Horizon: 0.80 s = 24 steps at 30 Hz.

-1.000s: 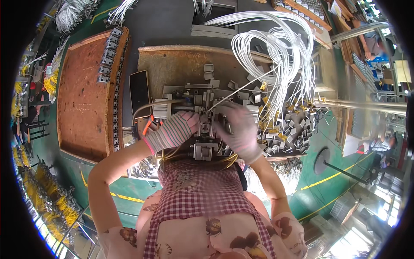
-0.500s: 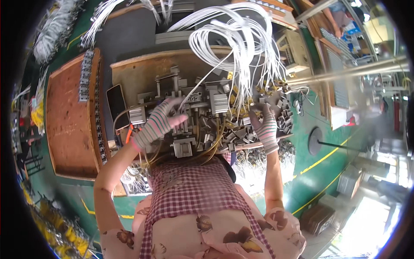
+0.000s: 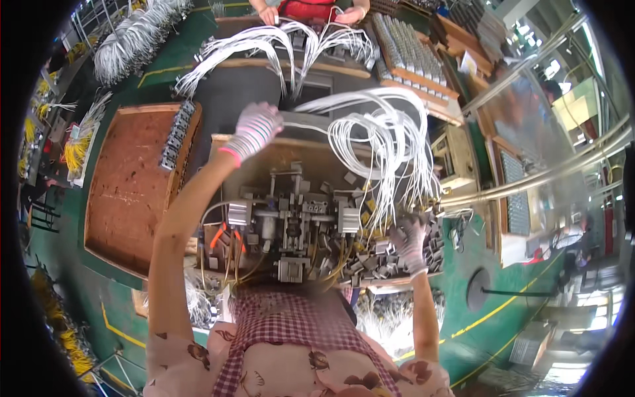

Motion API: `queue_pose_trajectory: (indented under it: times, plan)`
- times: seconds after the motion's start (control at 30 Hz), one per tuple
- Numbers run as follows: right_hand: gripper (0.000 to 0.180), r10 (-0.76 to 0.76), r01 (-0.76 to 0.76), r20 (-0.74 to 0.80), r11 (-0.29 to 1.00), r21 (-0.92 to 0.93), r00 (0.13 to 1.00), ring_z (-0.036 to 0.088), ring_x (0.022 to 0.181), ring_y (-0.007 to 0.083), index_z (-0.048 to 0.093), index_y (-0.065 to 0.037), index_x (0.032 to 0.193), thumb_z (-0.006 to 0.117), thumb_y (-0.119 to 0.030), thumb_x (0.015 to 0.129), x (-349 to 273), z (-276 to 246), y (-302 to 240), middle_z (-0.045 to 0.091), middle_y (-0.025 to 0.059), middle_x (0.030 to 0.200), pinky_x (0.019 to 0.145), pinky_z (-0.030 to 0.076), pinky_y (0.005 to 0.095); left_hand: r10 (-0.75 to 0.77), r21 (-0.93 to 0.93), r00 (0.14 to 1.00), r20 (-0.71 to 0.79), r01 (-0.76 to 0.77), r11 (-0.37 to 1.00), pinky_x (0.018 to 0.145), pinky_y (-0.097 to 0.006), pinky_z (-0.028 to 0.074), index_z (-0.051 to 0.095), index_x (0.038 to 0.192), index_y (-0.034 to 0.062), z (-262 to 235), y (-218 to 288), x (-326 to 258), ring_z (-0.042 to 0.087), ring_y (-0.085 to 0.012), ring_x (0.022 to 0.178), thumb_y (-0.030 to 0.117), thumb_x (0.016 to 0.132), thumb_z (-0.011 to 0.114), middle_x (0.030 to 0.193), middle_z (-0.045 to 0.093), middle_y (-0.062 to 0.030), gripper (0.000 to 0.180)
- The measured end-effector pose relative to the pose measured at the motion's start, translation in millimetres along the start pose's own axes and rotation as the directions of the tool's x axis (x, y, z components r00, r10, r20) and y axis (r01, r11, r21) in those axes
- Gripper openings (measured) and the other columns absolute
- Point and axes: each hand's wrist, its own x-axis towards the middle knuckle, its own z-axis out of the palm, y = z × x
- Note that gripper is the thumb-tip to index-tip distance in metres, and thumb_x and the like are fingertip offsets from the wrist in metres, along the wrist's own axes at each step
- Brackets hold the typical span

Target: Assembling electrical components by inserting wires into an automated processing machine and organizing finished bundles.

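Observation:
My left hand (image 3: pixel 260 128), in a striped glove, reaches out beyond the metal fixture (image 3: pixel 293 225). Its fingers are closed round a white cable (image 3: pixel 305 126) that runs right toward a large coiled bundle of white cables (image 3: pixel 377 135). My right hand (image 3: pixel 409 241), gloved too, is down among small grey metal housings (image 3: pixel 377 266) at the right of the bench, just below the hanging cable ends. Motion smears its dark fingertips, so whether it grips a piece is unclear. Nothing is seen clamped in the fixture.
Orange-handled pliers (image 3: pixel 227 237) lie left of the fixture. A reddish wooden tray (image 3: pixel 135 185) stands at the left, with a row of metal parts (image 3: pixel 177 135) along its edge. Across the bench, a co-worker's hands (image 3: pixel 350 14) handle white cables. A metal rail (image 3: pixel 529 182) crosses at right.
My left hand has moved from above the fixture to its far side, drawing the white cable out with it. My right hand stays over the metal housings. The view has tilted up, showing the co-worker.

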Motion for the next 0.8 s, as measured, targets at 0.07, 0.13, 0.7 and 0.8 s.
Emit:
queue_pose_trajectory:
  times: [0.07,0.13,0.7,0.8]
  plan:
    - [0.023,0.035,-0.035,-0.010,0.999,-0.012,0.999,0.055,0.101,0.0298,0.066,-0.010,0.098,0.074,-0.016,0.077,-10,-14,-16,0.066,0.0068,0.102,0.091,0.044,0.0445,0.032,-0.049,0.997,0.063,-0.029,0.998,0.078,-0.041,0.048,0.069,0.086,0.0135,22,16,-4,0.062,-0.0269,0.090,0.026,0.084,0.062,0.087,0.064,-0.0068,0.014]
    - [0.014,0.189,-0.179,-0.041,0.968,0.178,0.981,0.062,0.076,0.0202,0.063,-0.006,0.095,0.070,-0.010,0.084,-19,-23,0,0.065,0.0088,0.083,0.066,0.050,0.0341,0.034,-0.110,0.992,0.120,-0.020,0.994,0.079,-0.043,0.048,0.069,0.088,0.0108,36,26,-6,0.064,-0.0286,0.092,0.025,0.085,0.061,0.090,0.067,-0.0087,0.016]
    - [0.029,-0.097,-0.093,0.293,0.816,0.571,0.951,0.062,0.092,0.0262,0.071,-0.008,0.101,0.070,0.002,0.074,-29,-74,-133,0.071,0.0093,0.099,0.085,0.046,0.0374,-0.776,-0.739,0.512,-0.369,0.345,0.579,0.078,-0.034,0.048,0.061,0.114,0.0052,-47,-69,-210,0.060,-0.0224,0.092,0.011,0.079,0.073,0.110,0.060,-0.0099,0.037]
    - [0.027,-0.064,0.001,0.123,0.889,0.457,0.990,0.059,0.090,0.0246,0.071,-0.012,0.093,0.073,0.003,0.070,-38,-60,-133,0.068,0.0051,0.092,0.086,0.043,0.0370,-0.945,-0.835,0.308,-0.107,0.488,0.253,0.080,-0.034,0.049,0.059,0.122,0.0036,25,-124,-273,0.060,-0.0225,0.098,0.028,0.074,0.081,0.112,0.059,-0.0131,0.058]
